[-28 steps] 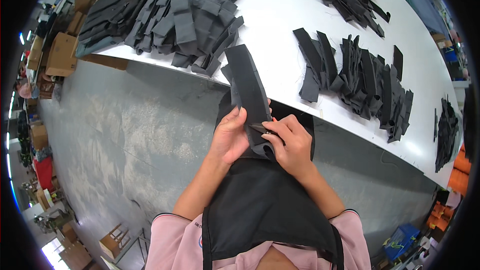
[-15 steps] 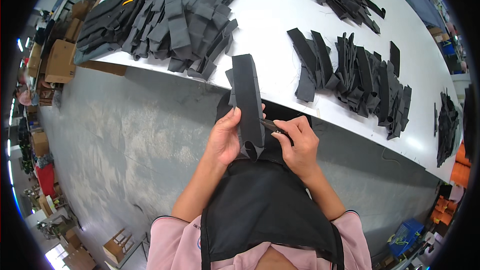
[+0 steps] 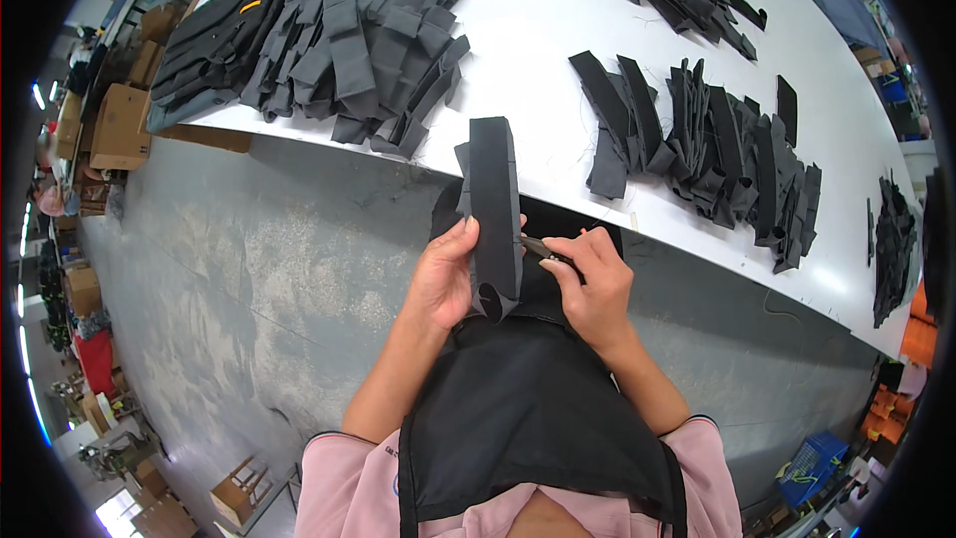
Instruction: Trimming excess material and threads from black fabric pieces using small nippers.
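A folded black fabric strip is gripped in my left hand, thumb on its left edge and fingers behind it. The strip stands lengthwise away from me, its near end curled into a loop and its far end over the table edge. My right hand is closed around small dark thread snips. Their tips touch or nearly touch the strip's right edge; the exact contact is too small to tell. Below both hands is the black apron that I wear.
Heaps of similar strips lie on the white table: one pile at left, another pile at right. Black fabric pieces are stacked at far left. A cardboard box and a blue crate stand on the floor's sides.
The strip has shifted slightly, its far end a little nearer to me and its looped near end a bit further left. Both hands keep their grips, with the snips still at the right edge.
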{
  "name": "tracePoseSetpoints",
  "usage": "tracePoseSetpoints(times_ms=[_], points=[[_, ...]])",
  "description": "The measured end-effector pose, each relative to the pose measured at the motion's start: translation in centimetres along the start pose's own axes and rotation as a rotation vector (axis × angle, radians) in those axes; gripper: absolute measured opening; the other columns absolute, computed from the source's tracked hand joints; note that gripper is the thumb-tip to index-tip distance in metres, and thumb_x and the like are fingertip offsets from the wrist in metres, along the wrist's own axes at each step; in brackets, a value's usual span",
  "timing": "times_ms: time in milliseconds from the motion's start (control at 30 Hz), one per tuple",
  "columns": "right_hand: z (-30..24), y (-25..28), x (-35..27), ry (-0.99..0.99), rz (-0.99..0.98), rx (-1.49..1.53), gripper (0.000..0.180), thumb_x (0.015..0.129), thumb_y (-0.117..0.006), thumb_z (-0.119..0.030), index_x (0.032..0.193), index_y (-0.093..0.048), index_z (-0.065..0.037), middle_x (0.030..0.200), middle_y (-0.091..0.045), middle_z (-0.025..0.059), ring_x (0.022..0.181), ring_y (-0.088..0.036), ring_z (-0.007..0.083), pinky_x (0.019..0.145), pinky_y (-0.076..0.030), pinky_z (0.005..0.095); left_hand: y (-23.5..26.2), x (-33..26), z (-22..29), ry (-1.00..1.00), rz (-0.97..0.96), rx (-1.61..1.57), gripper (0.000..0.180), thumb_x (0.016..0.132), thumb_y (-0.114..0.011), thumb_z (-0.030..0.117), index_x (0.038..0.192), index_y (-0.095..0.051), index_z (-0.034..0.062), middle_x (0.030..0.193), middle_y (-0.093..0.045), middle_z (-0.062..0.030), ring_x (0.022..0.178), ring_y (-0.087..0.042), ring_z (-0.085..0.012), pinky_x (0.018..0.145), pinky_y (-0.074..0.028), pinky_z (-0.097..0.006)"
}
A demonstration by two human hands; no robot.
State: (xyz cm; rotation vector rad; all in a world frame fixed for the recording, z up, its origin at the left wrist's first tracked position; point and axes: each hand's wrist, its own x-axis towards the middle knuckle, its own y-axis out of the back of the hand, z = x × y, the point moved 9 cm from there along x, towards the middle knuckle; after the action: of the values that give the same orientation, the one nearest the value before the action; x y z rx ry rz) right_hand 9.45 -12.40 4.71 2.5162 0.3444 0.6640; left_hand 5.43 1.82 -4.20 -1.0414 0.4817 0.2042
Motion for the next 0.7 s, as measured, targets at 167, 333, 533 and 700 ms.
tracePoseSetpoints(times_ms=[167, 333, 533, 700], points=[[0.2, 0.1, -0.3, -0.139, -0.003, 0.072, 0.023, 0.068, -0.072, 0.001, 0.089, -0.066, -0.004, 0.074, -0.053, 0.0085, 0.061, -0.055, 0.0227, 0.055, -0.045, 0.03, 0.2, 0.0, 0.2, -0.022, 0.026, 0.041, 0.037, 0.094, -0.05, 0.02, 0.122, -0.049, -0.005, 0.12, -0.056, -0.0198, 0.103, -0.061, -0.0263, 0.091, -0.051, -0.038], [-1.9, 0.6, 0.3, -0.009, 0.023, 0.087, 0.021, 0.069, -0.072, -0.001, 0.089, -0.065, -0.004, 0.075, -0.051, 0.008, 0.06, -0.054, 0.0211, 0.054, -0.045, 0.0283, 1.0, 0.0, -0.2, 0.003, 0.083, 0.12, 0.036, 0.094, -0.052, 0.022, 0.119, -0.051, -0.0038, 0.119, -0.058, -0.0185, 0.104, -0.06, -0.026, 0.091, -0.051, -0.039], [-0.3, -1.6, 0.3, -0.247, -0.145, 0.32, 0.021, 0.071, -0.07, 0.002, 0.09, -0.066, -0.003, 0.076, -0.05, 0.0045, 0.062, -0.051, 0.0129, 0.054, -0.039, 0.0237, 2.1, -0.1, -1.4, 0.056, 0.177, -0.027, 0.031, 0.096, -0.048, 0.029, 0.099, -0.059, 0.0005, 0.11, -0.062, -0.0155, 0.102, -0.061, -0.0224, 0.089, -0.05, -0.034], [1.1, -4.2, -0.8, -0.384, -0.151, 0.49, 0.024, 0.071, -0.069, 0.004, 0.094, -0.065, -0.003, 0.078, -0.051, 0.0032, 0.065, -0.05, 0.0112, 0.055, -0.039, 0.0231, 2.3, 1.2, -3.1, 0.098, -0.193, -0.257, 0.035, 0.095, -0.041, 0.025, 0.064, -0.045, 0.0116, 0.1, -0.06, -0.0128, 0.087, -0.059, -0.0192, 0.077, -0.049, -0.029]])
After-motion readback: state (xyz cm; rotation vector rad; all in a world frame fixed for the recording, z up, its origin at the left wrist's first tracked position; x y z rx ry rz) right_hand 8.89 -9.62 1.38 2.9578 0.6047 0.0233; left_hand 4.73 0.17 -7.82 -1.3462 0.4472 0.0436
